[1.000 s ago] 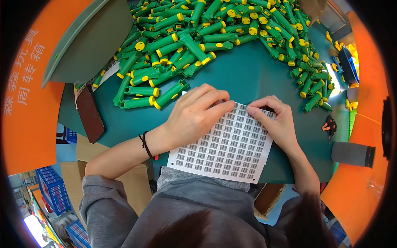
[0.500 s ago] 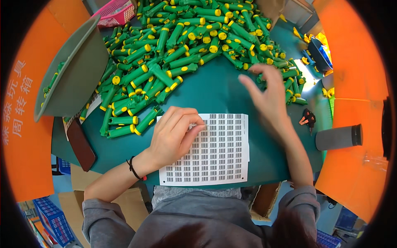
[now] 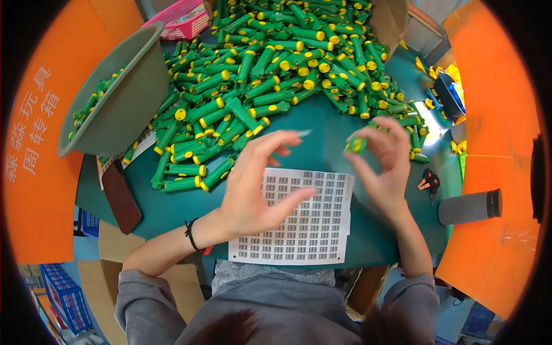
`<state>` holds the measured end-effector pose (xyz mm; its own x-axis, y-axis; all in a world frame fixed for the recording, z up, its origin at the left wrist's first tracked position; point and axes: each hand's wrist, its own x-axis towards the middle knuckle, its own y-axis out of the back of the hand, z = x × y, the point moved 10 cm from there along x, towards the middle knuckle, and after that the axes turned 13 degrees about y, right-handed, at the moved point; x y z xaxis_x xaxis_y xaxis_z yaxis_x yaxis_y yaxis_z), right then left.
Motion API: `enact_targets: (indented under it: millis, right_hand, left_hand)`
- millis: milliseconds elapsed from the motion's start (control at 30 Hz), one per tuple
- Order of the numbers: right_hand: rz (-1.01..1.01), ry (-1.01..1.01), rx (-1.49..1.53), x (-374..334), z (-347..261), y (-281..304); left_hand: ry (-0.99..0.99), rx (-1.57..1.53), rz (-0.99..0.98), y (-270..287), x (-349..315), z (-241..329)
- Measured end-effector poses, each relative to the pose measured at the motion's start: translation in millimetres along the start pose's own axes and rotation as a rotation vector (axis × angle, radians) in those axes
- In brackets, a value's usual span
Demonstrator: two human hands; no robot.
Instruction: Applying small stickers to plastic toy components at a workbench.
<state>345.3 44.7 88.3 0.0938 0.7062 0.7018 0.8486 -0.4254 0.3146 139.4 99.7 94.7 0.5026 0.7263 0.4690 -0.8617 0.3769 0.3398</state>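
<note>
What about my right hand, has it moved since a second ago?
Yes. Your right hand has moved right, toward the grey cup: it was on the sheet, and now it is off it, holding a green piece.

Grey bottle (image 3: 468,208), pink basket (image 3: 190,29), blue crate (image 3: 64,299)

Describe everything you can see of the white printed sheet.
The white sheet looks like paper: thin, roughly rectangular, covered by a grid of small dark-grey printed blocks, with a black dot near each lower corner and a slight step in its right edge. It lies flat on the green table, by the edge nearest the person. The left hand hides its upper left; whether they touch, I can't tell.
</note>
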Motion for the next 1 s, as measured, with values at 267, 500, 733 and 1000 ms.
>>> enact_targets:
  millis: [267, 500, 733, 1000]
  right_hand:
    - [-0.227, 0.432, -0.263, -18.3, -53.3, -46.4]
    - [-0.051, -0.276, 0.378, -37.5, 9.2, -28.1]
    - [-0.058, -0.291, 0.439, -45.8, 4.6, -36.3]
    - [-0.207, -0.191, 0.303, -41.8, -9.4, -45.4]
  left_hand:
    - [0.151, -0.139, -0.178, -30.3, 13.1, 1.3]
    - [0.524, -0.670, -0.077, -16.5, 13.1, -56.9]
    - [0.204, -0.176, -0.163, -3.4, 19.6, -25.4]
    - [0.538, -0.420, -0.437, -32.6, 2.7, -34.3]
